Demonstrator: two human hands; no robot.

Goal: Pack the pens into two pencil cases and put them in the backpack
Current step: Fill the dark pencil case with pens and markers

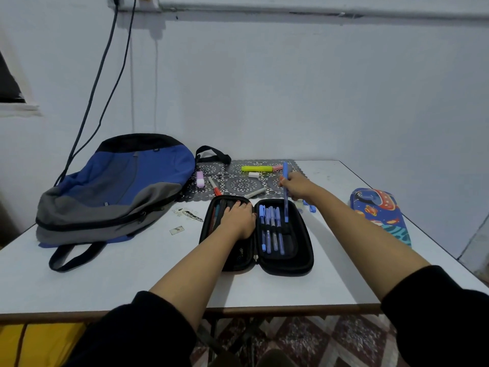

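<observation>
The right hand (296, 186) pinches a pen (286, 210) by its upper barrel, tip down over the open case (301, 251). The pen looks light, stiff and slick, so a mid-barrel pinch would suit it. The left hand (239, 218) lies flat, steadying the case's left half.

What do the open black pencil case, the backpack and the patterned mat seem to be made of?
Black pencil case: probably a stiff moulded shell under matte fabric; its rounded rim keeps shape. Backpack: soft woven cloth, maybe nylon; it slumps and creases. Patterned mat: lacy, pierced sheet, perhaps vinyl; hard to tell.
</observation>
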